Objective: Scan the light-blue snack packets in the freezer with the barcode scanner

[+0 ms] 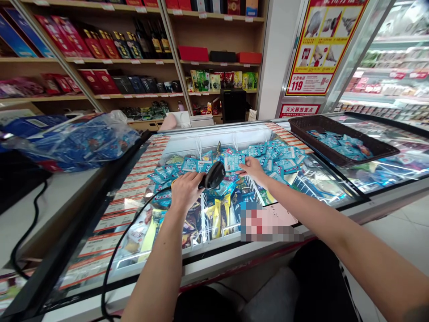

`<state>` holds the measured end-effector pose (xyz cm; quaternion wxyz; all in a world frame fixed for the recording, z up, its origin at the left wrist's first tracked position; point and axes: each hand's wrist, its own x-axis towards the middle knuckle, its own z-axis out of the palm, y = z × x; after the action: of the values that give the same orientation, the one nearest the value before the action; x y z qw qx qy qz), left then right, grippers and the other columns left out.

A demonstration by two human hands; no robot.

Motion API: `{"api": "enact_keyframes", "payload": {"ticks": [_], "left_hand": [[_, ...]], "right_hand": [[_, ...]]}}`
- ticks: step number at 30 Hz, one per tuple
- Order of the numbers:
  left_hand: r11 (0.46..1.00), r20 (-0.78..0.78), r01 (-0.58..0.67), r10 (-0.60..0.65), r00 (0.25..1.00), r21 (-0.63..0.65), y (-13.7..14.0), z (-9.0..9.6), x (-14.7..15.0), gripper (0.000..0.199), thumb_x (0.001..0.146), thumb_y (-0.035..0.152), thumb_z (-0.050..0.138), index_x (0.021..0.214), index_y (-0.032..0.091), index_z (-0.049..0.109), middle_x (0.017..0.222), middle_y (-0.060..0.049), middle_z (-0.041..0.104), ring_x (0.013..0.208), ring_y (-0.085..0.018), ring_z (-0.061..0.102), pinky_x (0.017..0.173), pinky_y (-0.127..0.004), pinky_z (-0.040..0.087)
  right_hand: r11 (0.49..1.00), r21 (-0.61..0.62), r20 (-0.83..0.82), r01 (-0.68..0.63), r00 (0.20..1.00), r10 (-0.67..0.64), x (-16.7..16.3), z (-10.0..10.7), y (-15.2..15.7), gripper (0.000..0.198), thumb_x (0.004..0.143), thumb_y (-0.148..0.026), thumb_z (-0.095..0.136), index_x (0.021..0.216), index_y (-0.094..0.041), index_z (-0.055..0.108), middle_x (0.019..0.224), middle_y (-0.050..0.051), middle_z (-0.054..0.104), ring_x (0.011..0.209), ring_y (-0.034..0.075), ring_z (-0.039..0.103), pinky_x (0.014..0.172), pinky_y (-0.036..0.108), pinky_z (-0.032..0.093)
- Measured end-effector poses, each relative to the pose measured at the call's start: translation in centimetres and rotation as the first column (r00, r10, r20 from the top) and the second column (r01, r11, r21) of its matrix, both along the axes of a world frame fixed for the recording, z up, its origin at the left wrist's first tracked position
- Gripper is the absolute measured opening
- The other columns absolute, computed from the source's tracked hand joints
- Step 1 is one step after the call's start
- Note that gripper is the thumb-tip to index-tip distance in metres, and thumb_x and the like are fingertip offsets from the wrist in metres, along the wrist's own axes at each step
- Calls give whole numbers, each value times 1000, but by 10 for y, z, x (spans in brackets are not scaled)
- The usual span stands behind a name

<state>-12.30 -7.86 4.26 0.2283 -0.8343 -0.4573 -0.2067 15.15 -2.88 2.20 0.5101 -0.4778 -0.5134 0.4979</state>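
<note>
My left hand is closed around a black handheld barcode scanner, whose cord runs down past my forearm. In my right hand is a light blue packet, pinched at its right edge, just beyond the scanner head. Many similar blue packets lie spread behind and beside both hands, over the chest freezer. Below them, wrapped ice creams show between white wire dividers.
A brown woven basket with blue packets stands on the freezer's right side. Clear plastic bags of blue packs lie at the left. A phone-like device, partly blurred out, rests at the front edge. Shelves of boxes and bottles stand behind.
</note>
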Motion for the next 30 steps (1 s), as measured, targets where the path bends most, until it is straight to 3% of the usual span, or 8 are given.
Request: {"api": "enact_keyframes", "payload": {"ticks": [5,9,12,14,16,19,21,30], "left_hand": [[1000,4,-22,22,1000,6,-1,0,-3,29,85,26,52,112,21,60,94,-8,67,93,-24,61,76,-34,43],[999,-50,-41,40,998,-15,-1,2,-1,29,84,26,52,112,21,60,93,-8,67,92,-25,61,74,-35,43],[999,-75,-41,39,996,-34,-3,6,2,29,84,26,53,112,21,60,93,-9,66,92,-25,61,74,-35,42],[998,-79,-47,43,996,-46,-5,8,3,28,84,27,53,111,21,60,93,-10,66,92,-25,60,74,-35,42],[997,-78,-56,52,996,-48,-9,9,2,28,84,26,53,110,21,60,93,-9,67,92,-25,60,74,-35,42],[997,-54,-74,73,996,-17,-14,7,-4,31,82,24,53,112,22,60,93,-9,67,92,-25,60,74,-35,41],[995,-31,-100,101,994,28,-17,4,-8,32,83,23,52,113,22,60,90,-8,67,91,-24,60,74,-35,40],[987,29,-146,144,989,72,-17,-9,-7,29,83,23,50,109,22,61,84,-7,66,86,-23,60,73,-33,39]], "right_hand": [[988,104,281,117,949,-142,15,13,1,34,82,-31,56,111,-24,39,74,-2,59,64,20,67,64,37,56],[949,272,645,158,702,-302,27,27,1,37,80,-24,60,114,-21,46,89,8,62,90,28,64,85,45,48],[919,369,764,140,517,-385,29,36,-1,35,78,-18,63,111,-17,53,117,20,55,112,35,50,91,47,43],[902,425,802,78,429,-415,27,41,-2,30,80,-17,60,110,-14,57,126,23,50,118,37,43,91,48,41],[892,445,842,-84,378,-385,21,44,-1,24,85,-17,53,107,-14,62,122,21,53,117,34,43,94,48,38],[854,384,897,-352,360,-255,6,43,5,28,91,-16,42,103,-17,67,113,14,61,113,29,47,97,46,36],[832,352,908,-429,371,-193,-8,41,11,31,93,-18,41,109,-18,67,110,12,64,112,27,48,97,43,36],[848,206,869,-489,490,72,-65,34,38,31,85,-31,61,113,-18,61,112,9,66,112,27,55,93,35,41]]}}
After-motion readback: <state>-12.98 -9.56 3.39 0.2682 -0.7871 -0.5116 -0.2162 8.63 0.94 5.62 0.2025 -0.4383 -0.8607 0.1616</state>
